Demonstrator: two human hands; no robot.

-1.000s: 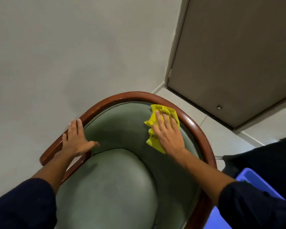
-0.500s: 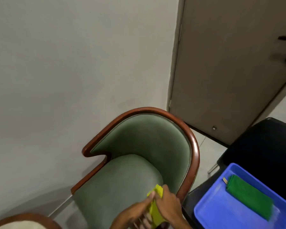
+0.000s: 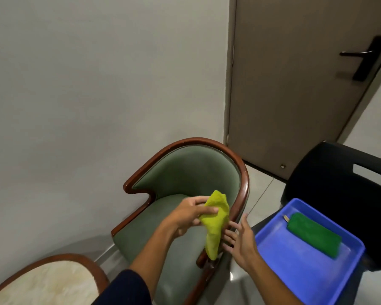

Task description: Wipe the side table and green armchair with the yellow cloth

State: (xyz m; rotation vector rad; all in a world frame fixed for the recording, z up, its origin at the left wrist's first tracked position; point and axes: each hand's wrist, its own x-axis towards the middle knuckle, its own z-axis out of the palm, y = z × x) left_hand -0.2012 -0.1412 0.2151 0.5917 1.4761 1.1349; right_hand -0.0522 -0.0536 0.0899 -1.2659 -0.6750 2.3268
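Yellow cloth [image 3: 216, 221] lifted above green armchair [image 3: 185, 172], grey wall [image 3: 86, 84]

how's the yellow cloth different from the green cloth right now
The yellow cloth is bunched and hangs loosely from the left hand above the green armchair; the green cloth is folded into a neat oblong and lies flat in the blue tray. The yellow cloth is being held; nothing touches the green cloth. Both look like soft cleaning cloths.

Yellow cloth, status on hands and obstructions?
Left hand grips yellow cloth over green armchair. Right hand open beside it. Nothing in the way.
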